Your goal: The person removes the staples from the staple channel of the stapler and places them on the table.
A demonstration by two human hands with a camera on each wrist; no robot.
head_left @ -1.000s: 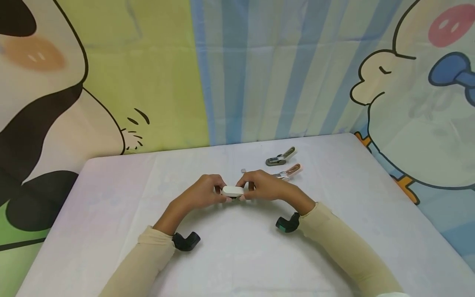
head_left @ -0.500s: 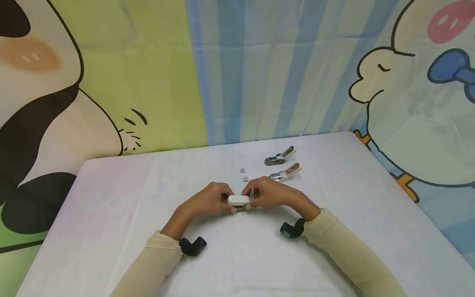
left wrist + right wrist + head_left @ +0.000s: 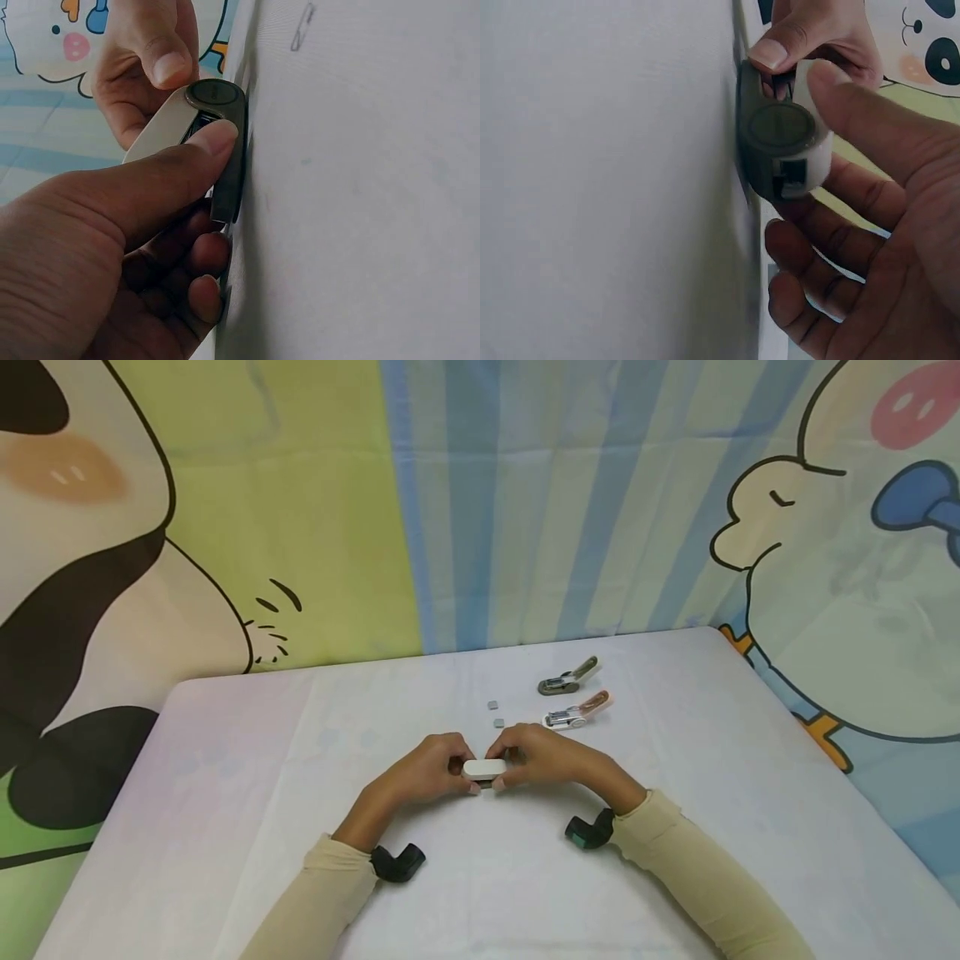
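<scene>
Both hands hold a small stapler with a white part and a dark grey-green part (image 3: 483,769) close to the tabletop. A round pivot joins the two parts of the stapler (image 3: 216,93). My left hand (image 3: 431,768) grips its left end, the thumb pressing between the white and dark parts in the left wrist view. Across from it, my right hand (image 3: 551,755) grips the right end. In the right wrist view the right thumb lies along the white part of the stapler (image 3: 784,131), with the fingers curled below. The fingers partly hide the stapler's ends.
Behind the right hand lie a white stapler with a copper-coloured arm (image 3: 576,710) and a grey-green one (image 3: 567,677), both opened out. Two small grey pieces (image 3: 498,723) sit left of them. A white cloth (image 3: 240,793) covers the table; a printed curtain (image 3: 525,510) hangs behind.
Both hands have brought the stapler nearer the person and slightly to the right. The small grey pieces behind them now show fully.
</scene>
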